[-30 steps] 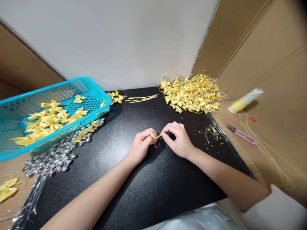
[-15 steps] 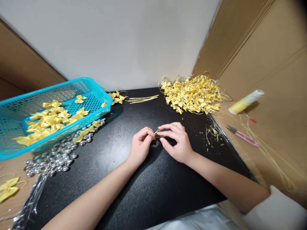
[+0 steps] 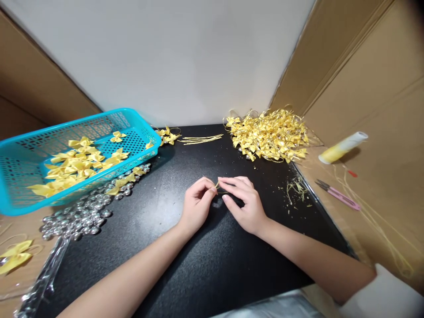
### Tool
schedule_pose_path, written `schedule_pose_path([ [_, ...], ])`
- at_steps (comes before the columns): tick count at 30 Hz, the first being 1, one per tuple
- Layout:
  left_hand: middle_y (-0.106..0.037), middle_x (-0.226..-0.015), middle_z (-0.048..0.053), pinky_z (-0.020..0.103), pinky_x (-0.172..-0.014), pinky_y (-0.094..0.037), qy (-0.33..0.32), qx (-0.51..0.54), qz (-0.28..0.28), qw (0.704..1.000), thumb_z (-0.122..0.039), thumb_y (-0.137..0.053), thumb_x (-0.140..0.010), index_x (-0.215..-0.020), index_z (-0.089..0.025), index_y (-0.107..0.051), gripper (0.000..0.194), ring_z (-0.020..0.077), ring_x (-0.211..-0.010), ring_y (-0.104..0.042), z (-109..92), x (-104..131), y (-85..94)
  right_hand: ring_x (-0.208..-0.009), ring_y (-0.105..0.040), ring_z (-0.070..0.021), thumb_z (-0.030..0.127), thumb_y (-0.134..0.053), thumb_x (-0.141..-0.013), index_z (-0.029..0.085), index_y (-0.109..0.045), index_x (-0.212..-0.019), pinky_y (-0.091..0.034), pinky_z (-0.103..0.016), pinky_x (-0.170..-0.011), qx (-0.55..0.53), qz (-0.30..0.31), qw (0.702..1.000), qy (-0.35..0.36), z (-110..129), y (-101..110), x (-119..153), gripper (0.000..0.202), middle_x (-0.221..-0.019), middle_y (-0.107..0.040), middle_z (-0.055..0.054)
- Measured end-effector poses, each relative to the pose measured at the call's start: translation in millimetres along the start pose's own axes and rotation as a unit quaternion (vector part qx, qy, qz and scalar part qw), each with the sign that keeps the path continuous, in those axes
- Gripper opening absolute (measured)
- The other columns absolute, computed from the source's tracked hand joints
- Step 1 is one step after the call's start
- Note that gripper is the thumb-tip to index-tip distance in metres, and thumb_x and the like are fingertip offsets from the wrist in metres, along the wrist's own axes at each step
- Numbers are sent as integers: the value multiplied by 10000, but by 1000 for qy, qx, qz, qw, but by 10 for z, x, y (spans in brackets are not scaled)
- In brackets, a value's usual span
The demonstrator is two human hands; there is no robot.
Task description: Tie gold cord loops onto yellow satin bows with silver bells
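Largest in my camera feed, taking the paired hands as the dial's center: a pale wall (image 3: 172,62) at twelve o'clock, then a brown cardboard panel (image 3: 364,97) at two. The black tabletop (image 3: 185,274) beneath the hands is glossy on the left side. At ten o'clock I record a perforated turquoise basket (image 3: 9,207) containing yellow bows (image 3: 73,165). A heap of bows with cord loops (image 3: 270,137) occupies one to two o'clock; silvery beads (image 3: 79,216) cluster at nine, beside the basket.

Left hand (image 3: 197,205): thumb and forefinger pinched on a thin gold cord, remaining fingers curled and partly hidden. Right hand (image 3: 247,203): thumb parted from forefinger, fingers loosely bent; the forefinger's tip meets the cord beside the left fingertips. I cannot tell whether it presses.

A yellow-and-white tube (image 3: 342,148) lies at two, pink-handled snips (image 3: 344,198) at three, cord lengths (image 3: 202,139) at twelve, cord scraps (image 3: 298,187) at three. Smallest noted: the thin gold cord (image 3: 217,185) itself, at center, between both hands.
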State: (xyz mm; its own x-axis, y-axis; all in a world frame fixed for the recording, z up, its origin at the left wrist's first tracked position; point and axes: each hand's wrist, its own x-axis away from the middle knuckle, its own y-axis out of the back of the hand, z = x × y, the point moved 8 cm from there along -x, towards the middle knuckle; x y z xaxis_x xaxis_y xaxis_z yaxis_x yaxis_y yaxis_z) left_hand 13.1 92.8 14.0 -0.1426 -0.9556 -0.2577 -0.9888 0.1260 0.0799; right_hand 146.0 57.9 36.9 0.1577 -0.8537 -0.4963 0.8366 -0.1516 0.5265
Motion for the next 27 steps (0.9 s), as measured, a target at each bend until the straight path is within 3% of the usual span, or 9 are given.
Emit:
schedule_pose_path([
  [8,-542,-666,-21,251,-647,-380,-8,-7,-12,1000,-180,-558,-833,-625,-183,-584,210,123,-651,-488,-16,12,23,-1097,-585,-236,205,-554,-911,235,-680,-1185,-460,-446,-953,7,-1,1000,-4,17,-27,35,302,-1210,-692,-63],
  [18,-464,-595,-39,260,-633,-330,74,77,-46,993,-172,-493,-788,-553,-189,-494,236,125,-616,-414,210,-17,56,-1112,-585,-234,189,-525,-922,237,-605,-1295,-439,-428,-937,68,-16,996,49,139,-10,95,385,-1238,-657,-85],
  [27,-461,-550,-27,272,-624,-343,80,53,-2,995,-182,-492,-720,-494,-194,-474,227,137,-594,-416,141,-21,4,-1012,-604,-228,175,-529,-927,234,-675,-1173,-425,-423,-869,94,-25,993,63,187,40,43,292,-1168,-715,-59],
])
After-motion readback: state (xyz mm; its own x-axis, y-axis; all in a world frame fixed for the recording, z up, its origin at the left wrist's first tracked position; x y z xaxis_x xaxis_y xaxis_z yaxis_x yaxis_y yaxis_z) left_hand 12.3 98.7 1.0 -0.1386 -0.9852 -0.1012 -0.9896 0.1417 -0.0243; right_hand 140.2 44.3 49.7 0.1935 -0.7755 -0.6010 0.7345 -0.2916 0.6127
